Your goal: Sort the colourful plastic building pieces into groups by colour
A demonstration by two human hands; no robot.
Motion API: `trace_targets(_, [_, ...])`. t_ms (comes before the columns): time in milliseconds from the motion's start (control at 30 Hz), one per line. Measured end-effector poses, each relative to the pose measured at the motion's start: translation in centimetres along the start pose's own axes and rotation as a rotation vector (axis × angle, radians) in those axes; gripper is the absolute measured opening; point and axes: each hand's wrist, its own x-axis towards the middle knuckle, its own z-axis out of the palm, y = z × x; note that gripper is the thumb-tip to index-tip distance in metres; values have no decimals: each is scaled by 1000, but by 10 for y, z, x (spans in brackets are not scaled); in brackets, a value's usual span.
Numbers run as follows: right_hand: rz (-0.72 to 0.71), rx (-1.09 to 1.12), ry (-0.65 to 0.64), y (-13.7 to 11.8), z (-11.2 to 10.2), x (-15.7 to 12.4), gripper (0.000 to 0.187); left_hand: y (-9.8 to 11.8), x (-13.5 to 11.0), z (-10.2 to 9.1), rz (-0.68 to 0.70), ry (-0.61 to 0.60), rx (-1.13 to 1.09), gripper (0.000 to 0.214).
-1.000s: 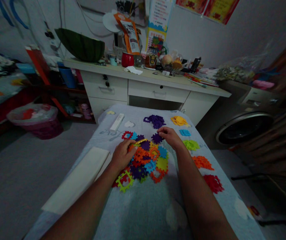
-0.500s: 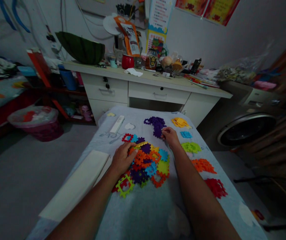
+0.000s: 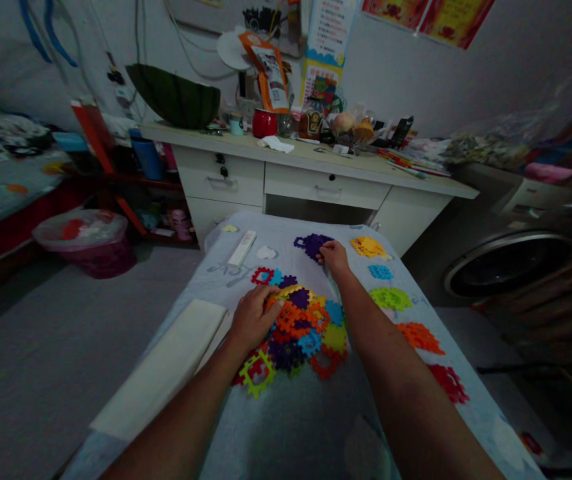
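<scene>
A mixed heap of coloured interlocking puzzle pieces (image 3: 303, 330) lies mid-table on a pale blue cloth (image 3: 291, 413). My left hand (image 3: 253, 320) rests on the heap's left edge, fingers curled over an orange and a yellow piece. My right hand (image 3: 333, 255) reaches far forward and pinches a purple piece at the purple pile (image 3: 311, 244). Sorted piles run down the right side: yellow (image 3: 369, 247), blue (image 3: 381, 271), green (image 3: 389, 298), orange (image 3: 419, 337), red (image 3: 449, 383).
A white remote (image 3: 243, 248) and a white slab (image 3: 166, 367) lie on the table's left. Behind stands a cluttered white desk (image 3: 316, 175) with a red mug and a halved watermelon. A washing machine (image 3: 506, 267) is at right, a lined bin (image 3: 86, 240) at left.
My right hand carried a purple piece from the heap's top forward to the purple pile. My left hand stayed on the heap's left edge. The camera shifted slightly.
</scene>
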Motion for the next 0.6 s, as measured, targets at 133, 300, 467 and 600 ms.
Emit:
trace_targets(133, [-43, 25, 38, 1, -7, -11, 20, 2, -1, -1, -2, 2, -4, 29])
trace_targets(300, [-142, -91, -78, -6, -30, -35, 22, 1, -1, 0, -5, 20, -7, 28])
trace_targets(467, [-262, -303, -553, -18, -48, -66, 15, 0, -1, 1, 4, 21, 7, 28])
trace_targets(600, [-326, -532, -729, -24, -42, -85, 12, 1, -1, 0, -7, 8, 20, 26])
